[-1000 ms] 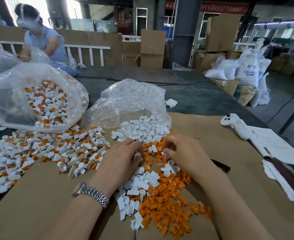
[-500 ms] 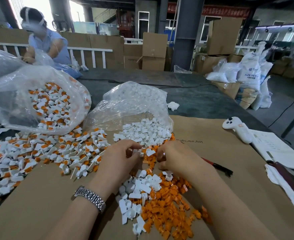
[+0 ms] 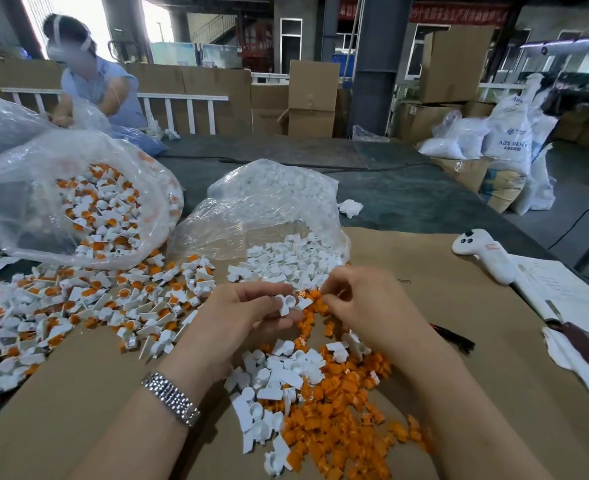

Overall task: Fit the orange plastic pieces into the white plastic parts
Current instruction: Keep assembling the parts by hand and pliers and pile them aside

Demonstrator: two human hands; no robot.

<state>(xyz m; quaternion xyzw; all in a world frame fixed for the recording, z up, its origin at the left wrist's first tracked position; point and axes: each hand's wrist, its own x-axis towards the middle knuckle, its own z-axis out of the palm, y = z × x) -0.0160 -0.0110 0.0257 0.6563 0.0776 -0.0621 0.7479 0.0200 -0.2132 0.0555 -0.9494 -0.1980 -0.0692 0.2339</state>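
Observation:
My left hand (image 3: 248, 313) holds a white plastic part (image 3: 288, 304) between thumb and fingers, lifted a little above the brown cardboard (image 3: 459, 341). My right hand (image 3: 366, 303) is close beside it, its fingers curled; something orange shows at their tips, but I cannot tell whether they pinch it. Below the hands lie loose orange pieces (image 3: 334, 424) and loose white parts (image 3: 275, 375). More white parts (image 3: 286, 258) spill from a clear bag (image 3: 269, 209). Fitted white-and-orange parts (image 3: 78, 306) are heaped at the left.
A second clear bag (image 3: 71, 199) of fitted parts lies at far left. A white controller (image 3: 483, 251), papers (image 3: 563, 292) and a dark pen (image 3: 456, 337) sit to the right. Another person (image 3: 95, 88) works at the back left. Cardboard boxes (image 3: 314, 98) and sacks (image 3: 508, 140) stand behind.
Both hands have risen from the pile and drawn together. My left hand now shows a white part in its fingers.

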